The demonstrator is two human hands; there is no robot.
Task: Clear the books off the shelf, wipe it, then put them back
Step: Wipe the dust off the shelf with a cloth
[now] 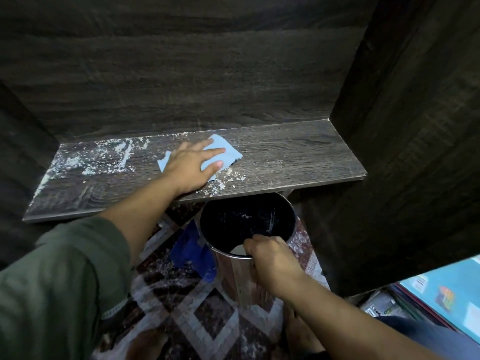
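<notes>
Dark woodgrain panels box in the alcove on three sides, with the shelf (285,157) running across the middle, bare of books. White crumbs and dust (109,158) cover its left half, and a smaller scatter sits at the front edge just right of the wrist. Right half looks mostly clean. Left hand (191,167) lies flat on a light blue cloth (226,155) near the shelf's centre, fingers straight and slightly apart, pressing the cloth down on the wood; green sleeve (65,281) pushed up the forearm. Right hand (271,258) grips the near rim of a metal bin (246,222), fingers curled over the edge into it. Bin mouth sits directly under the shelf's front edge, below the cloth; a few white specks show inside on its dark lining. Patterned rug (181,307) under the bin, dusted with white bits, and a blue object (192,253) lies on it just left of the bin, cannot tell what it is. Books (441,294) stacked at lower right, off the shelf, a light blue cover on top.
</notes>
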